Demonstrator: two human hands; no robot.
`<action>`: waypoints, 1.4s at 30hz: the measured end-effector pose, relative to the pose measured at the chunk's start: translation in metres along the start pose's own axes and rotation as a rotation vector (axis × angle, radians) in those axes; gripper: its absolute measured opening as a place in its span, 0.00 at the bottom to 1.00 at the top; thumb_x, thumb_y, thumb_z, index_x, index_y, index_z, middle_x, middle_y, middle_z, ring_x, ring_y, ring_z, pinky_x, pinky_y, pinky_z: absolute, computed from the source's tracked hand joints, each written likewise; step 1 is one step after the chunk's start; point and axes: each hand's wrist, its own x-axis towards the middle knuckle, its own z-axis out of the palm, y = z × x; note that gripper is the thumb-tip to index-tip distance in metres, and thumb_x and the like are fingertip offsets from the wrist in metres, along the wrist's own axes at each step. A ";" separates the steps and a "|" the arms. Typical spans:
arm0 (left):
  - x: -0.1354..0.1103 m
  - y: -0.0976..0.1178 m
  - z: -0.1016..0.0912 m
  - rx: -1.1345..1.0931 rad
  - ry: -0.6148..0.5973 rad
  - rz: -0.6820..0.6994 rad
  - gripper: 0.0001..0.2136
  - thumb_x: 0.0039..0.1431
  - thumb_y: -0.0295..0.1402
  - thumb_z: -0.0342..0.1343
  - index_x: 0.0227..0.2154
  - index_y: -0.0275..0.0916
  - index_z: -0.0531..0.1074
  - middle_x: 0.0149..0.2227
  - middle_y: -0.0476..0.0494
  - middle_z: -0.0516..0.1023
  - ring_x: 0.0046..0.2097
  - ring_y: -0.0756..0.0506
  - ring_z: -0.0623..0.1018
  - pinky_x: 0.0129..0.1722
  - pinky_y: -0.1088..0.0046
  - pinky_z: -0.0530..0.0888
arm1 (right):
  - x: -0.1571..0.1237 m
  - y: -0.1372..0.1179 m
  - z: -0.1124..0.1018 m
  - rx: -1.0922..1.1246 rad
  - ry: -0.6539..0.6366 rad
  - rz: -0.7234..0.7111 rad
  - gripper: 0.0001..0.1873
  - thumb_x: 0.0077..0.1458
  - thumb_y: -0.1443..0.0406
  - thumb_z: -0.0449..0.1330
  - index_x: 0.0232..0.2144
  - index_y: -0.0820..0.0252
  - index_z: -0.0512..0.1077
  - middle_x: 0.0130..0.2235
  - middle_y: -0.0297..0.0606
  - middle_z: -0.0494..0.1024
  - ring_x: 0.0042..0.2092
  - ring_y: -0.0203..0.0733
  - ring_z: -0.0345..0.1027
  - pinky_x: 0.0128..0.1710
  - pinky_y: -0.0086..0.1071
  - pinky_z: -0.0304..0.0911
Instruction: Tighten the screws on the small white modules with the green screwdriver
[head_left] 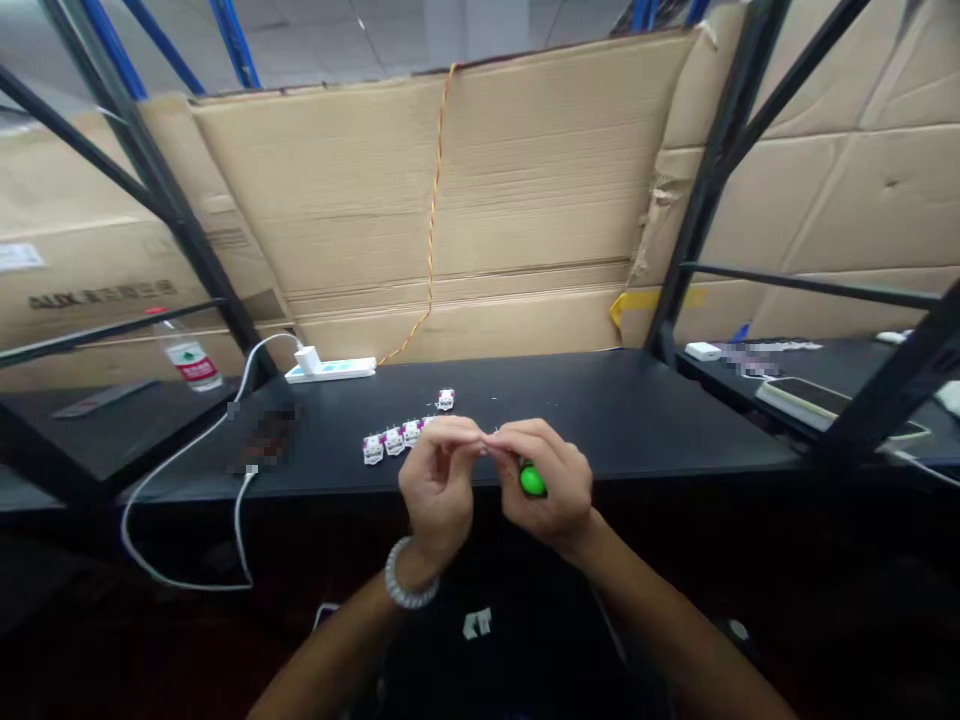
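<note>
My left hand (441,478), with a pale coiled band on its wrist, is closed in a pinch at the table's front edge. Its fingertips meet those of my right hand (551,480); whatever sits between them is too small or hidden to name. Curled in my right palm is a bright green rounded object (533,481), most of it covered by the fingers. Just left of my hands stand several small white-and-purple block-shaped parts (394,441) in a slanting row, partly hidden by my left hand. One similar part (446,400) lies farther back, apart from the row.
On the black table (600,410), a white power strip (330,370) holds a plug with a white cable. A blurred dark item (270,440) lies left. Black metal posts (697,200) flank the cardboard backing (525,200). A water bottle (191,360) and a phone (817,398) lie beyond them.
</note>
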 end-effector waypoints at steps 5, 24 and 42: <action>0.001 0.000 0.000 -0.010 -0.028 0.019 0.05 0.69 0.32 0.64 0.35 0.40 0.78 0.33 0.47 0.80 0.36 0.49 0.81 0.37 0.74 0.78 | -0.002 0.000 0.001 -0.058 0.031 -0.021 0.12 0.65 0.74 0.63 0.48 0.56 0.75 0.36 0.39 0.84 0.35 0.38 0.81 0.29 0.27 0.73; 0.005 -0.001 0.000 0.039 -0.076 -0.120 0.07 0.67 0.35 0.66 0.33 0.39 0.79 0.33 0.46 0.81 0.35 0.48 0.81 0.36 0.74 0.80 | 0.001 -0.001 0.005 -0.040 0.050 0.106 0.11 0.63 0.76 0.60 0.42 0.56 0.72 0.34 0.39 0.82 0.33 0.39 0.78 0.30 0.29 0.72; 0.009 -0.021 0.003 -0.067 -0.099 -0.224 0.08 0.65 0.37 0.67 0.34 0.39 0.81 0.34 0.45 0.82 0.35 0.47 0.81 0.35 0.73 0.79 | 0.007 0.023 -0.009 0.053 -0.155 0.096 0.10 0.64 0.75 0.63 0.43 0.57 0.77 0.37 0.39 0.82 0.33 0.37 0.76 0.33 0.29 0.73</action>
